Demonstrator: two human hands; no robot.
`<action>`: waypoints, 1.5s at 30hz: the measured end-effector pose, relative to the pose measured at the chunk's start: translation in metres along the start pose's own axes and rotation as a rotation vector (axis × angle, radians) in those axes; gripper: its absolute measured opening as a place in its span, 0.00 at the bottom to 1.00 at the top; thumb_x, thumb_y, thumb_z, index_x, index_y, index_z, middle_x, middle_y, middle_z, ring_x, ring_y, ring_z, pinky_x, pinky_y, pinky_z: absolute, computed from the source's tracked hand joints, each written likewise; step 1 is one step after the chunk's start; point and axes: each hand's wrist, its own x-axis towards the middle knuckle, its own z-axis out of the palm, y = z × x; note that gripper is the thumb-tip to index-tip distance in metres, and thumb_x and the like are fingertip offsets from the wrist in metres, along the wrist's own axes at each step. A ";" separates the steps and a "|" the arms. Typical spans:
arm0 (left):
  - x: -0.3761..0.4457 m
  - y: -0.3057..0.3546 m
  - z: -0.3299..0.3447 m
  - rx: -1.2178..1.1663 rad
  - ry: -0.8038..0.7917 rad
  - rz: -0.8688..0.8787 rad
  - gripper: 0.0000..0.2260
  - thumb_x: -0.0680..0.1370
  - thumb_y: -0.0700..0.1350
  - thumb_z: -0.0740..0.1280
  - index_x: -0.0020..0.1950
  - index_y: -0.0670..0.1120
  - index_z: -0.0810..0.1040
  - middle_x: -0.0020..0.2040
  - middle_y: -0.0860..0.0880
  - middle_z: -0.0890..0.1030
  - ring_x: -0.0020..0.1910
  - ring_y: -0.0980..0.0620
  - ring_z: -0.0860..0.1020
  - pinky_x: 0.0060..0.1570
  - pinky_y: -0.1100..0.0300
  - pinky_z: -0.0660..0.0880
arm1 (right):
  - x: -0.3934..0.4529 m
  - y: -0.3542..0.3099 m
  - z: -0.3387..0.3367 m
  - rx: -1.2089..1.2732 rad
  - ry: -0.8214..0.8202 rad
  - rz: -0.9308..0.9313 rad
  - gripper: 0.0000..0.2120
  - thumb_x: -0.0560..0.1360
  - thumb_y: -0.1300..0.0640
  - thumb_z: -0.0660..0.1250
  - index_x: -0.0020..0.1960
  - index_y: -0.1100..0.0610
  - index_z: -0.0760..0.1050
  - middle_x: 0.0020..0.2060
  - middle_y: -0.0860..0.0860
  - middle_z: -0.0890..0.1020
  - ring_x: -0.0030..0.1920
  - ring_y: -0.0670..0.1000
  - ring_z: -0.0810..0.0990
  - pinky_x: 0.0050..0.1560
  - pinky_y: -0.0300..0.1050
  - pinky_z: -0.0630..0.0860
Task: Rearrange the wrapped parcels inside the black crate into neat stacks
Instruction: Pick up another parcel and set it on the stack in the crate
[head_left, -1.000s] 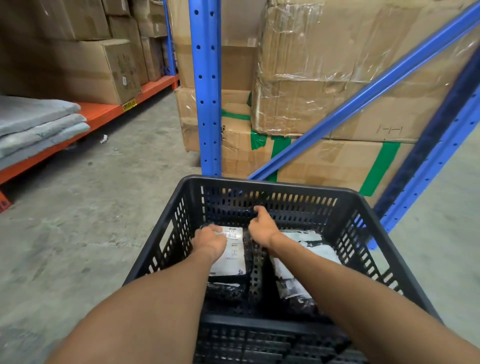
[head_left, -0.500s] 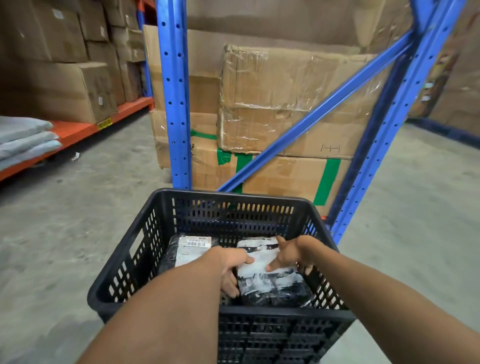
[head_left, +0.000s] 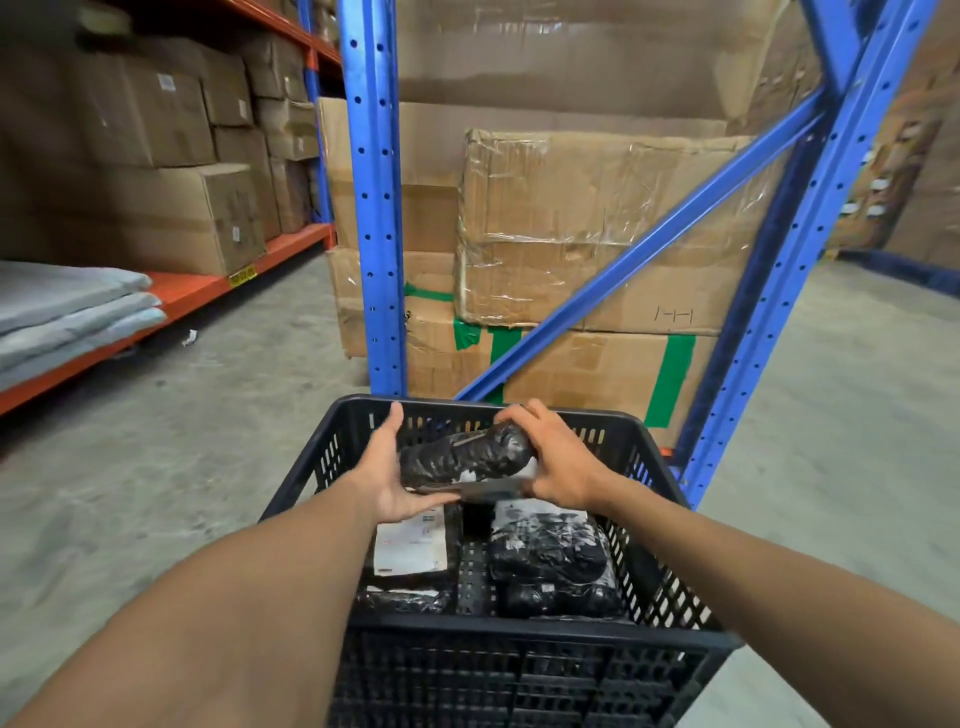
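Observation:
The black slatted crate stands on the concrete floor in front of me. I hold a black wrapped parcel up over the crate, tilted on edge. My left hand supports its left end and underside; my right hand grips its right end. Below, a parcel with a white label lies on the left of the crate floor. A stack of black wrapped parcels lies on the right. Another dark parcel shows at the near left.
A blue rack upright and a diagonal brace rise just behind the crate, with taped cardboard boxes behind them. An orange shelf with boxes and grey folded pads runs along the left.
Both hands were down inside the crate on the parcels; now they have lifted one black parcel above the others. The camera view has tilted upward.

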 end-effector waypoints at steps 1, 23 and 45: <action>-0.005 0.005 -0.004 -0.008 -0.016 0.032 0.31 0.73 0.66 0.64 0.58 0.39 0.75 0.42 0.35 0.87 0.39 0.35 0.86 0.38 0.42 0.83 | -0.001 -0.006 0.002 -0.109 0.044 -0.112 0.33 0.65 0.57 0.73 0.67 0.50 0.66 0.58 0.53 0.70 0.57 0.56 0.72 0.58 0.54 0.75; -0.038 0.018 -0.049 0.195 0.034 0.241 0.24 0.70 0.36 0.68 0.65 0.51 0.77 0.56 0.41 0.84 0.50 0.42 0.83 0.46 0.51 0.82 | 0.023 -0.026 0.030 0.649 -0.329 0.457 0.47 0.71 0.36 0.68 0.80 0.49 0.49 0.68 0.49 0.74 0.62 0.49 0.79 0.59 0.44 0.75; 0.021 -0.007 -0.081 0.637 0.470 0.118 0.22 0.75 0.45 0.72 0.67 0.48 0.71 0.58 0.47 0.81 0.54 0.48 0.80 0.51 0.51 0.80 | 0.056 -0.003 0.131 0.921 -0.044 0.874 0.48 0.72 0.47 0.72 0.79 0.54 0.44 0.72 0.58 0.68 0.68 0.61 0.73 0.69 0.58 0.72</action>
